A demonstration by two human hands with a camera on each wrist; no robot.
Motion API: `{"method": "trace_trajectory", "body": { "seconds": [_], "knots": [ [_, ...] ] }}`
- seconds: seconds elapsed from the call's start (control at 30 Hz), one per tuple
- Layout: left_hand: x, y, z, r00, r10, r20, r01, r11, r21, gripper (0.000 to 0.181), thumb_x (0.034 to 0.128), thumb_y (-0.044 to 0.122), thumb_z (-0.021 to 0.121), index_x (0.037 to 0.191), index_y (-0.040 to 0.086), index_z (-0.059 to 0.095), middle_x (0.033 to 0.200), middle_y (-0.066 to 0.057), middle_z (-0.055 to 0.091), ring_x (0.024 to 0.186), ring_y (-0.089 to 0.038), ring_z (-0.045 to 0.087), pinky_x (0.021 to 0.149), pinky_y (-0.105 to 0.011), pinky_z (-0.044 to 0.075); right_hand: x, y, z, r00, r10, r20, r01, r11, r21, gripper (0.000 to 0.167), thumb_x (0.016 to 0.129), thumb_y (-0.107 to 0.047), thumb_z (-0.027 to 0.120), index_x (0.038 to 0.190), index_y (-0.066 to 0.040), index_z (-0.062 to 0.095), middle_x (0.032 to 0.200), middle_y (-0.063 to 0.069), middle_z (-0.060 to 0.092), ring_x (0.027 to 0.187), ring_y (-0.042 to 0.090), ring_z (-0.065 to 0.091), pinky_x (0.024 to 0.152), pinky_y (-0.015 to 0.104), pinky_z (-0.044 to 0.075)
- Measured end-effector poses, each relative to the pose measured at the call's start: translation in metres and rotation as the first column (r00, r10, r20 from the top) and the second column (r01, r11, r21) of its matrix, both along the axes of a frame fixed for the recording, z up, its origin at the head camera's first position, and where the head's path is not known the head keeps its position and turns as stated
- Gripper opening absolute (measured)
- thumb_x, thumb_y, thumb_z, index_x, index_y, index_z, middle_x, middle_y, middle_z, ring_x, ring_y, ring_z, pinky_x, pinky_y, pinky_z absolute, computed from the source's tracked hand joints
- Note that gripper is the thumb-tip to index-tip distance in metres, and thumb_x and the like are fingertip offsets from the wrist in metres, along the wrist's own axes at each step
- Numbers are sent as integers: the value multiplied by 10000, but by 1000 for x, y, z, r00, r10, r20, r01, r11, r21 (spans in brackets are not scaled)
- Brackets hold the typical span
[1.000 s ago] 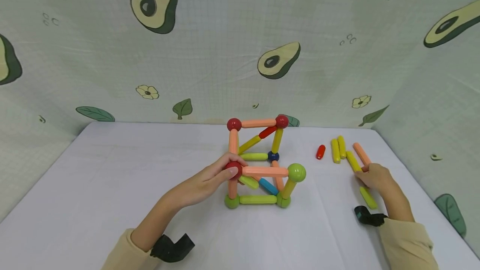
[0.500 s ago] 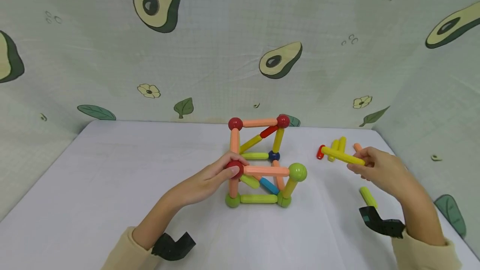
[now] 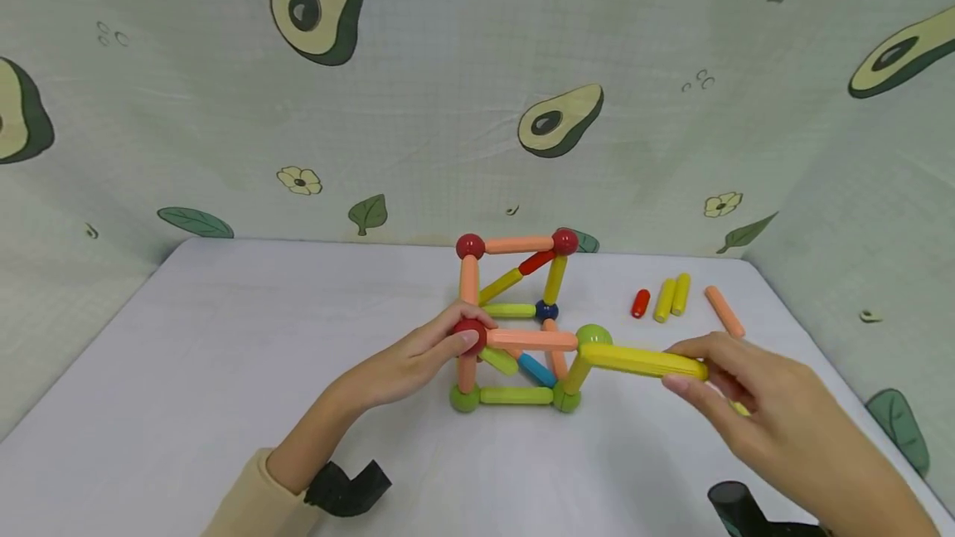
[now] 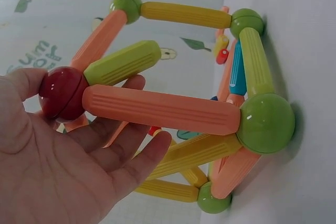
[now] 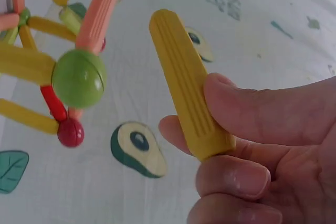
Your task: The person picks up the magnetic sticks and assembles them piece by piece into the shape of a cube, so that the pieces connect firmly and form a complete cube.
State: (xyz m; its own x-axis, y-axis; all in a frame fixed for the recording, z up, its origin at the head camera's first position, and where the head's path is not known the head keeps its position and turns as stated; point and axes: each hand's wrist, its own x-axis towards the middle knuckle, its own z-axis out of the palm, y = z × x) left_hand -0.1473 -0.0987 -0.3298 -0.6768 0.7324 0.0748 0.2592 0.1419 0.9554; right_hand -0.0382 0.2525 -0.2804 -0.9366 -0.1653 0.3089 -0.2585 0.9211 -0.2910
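A frame of coloured rods and balls [image 3: 532, 340] stands mid-table in the head view. My left hand [image 3: 418, 359] pinches its near upper-left red ball [image 4: 62, 92] between thumb and fingers. A short light-green rod [image 4: 123, 62] juts from that ball, one end unattached. My right hand [image 3: 776, 396] pinches one end of a yellow rod [image 3: 642, 360] in the air, between thumb and fingers. In the head view its far end overlaps the upper-right green ball [image 3: 594, 333]; the right wrist view shows a gap between rod [image 5: 181, 80] and green ball [image 5: 80, 78].
Loose on the white table [image 3: 298, 297] at the right lie a short red rod [image 3: 640, 303], two yellow rods [image 3: 664, 300] and an orange rod [image 3: 724, 311]. A light-green rod [image 3: 739, 408] is mostly hidden behind my right hand. A patterned cloth [image 3: 448, 106] hangs behind.
My right hand has picked up a yellow rod from the loose ones at the right and carried it leftward and nearer, up to the frame. The left hand keeps its hold on the red ball.
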Motion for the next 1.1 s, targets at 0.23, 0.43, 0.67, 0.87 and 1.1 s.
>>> {"method": "trace_trajectory", "body": {
  "seconds": [0.23,0.43,0.67,0.87,1.1],
  "knots": [
    [0,-2,0,1000,6,-1,-6,1000,-1,355,1162,255,397,1415,15,461,1257,-163,605,1200,-447,581,1088,-501,476,-4,-42,-18,930,83,358,-147,977,156,250,1000,-279,756,1149,-160,594,696,-131,477,556,29,356,529,225,349],
    [1,-2,0,1000,3,5,-3,1000,5,358,1162,261,400,1417,16,456,1273,-168,595,1203,-434,580,1097,-494,474,-18,-76,-39,885,47,464,-165,962,218,304,976,-258,784,1137,-80,597,695,-41,551,587,142,463,552,294,451],
    [1,0,0,1000,-2,8,2,1000,7,366,1163,278,402,1422,24,455,1303,-172,577,1211,-429,576,1098,-471,477,-27,-88,-51,867,-2,498,-120,969,214,417,972,-211,788,1277,-15,581,687,4,541,593,188,488,545,335,458],
    [1,0,0,1000,1,4,-1,1000,-5,365,1163,281,401,1421,28,458,1318,-167,571,1206,-359,589,1098,-469,481,-29,-92,-59,920,11,391,-103,971,214,408,954,-161,802,1257,32,608,654,13,532,549,168,475,490,323,453],
    [0,0,1,1000,6,0,-6,1000,-11,364,1162,284,402,1421,36,462,1321,-161,567,1199,-306,585,1092,-460,481,-32,-102,-66,975,46,219,-88,979,186,336,906,-153,852,1106,-3,627,588,-36,466,477,131,419,423,280,377]
  ]
}}
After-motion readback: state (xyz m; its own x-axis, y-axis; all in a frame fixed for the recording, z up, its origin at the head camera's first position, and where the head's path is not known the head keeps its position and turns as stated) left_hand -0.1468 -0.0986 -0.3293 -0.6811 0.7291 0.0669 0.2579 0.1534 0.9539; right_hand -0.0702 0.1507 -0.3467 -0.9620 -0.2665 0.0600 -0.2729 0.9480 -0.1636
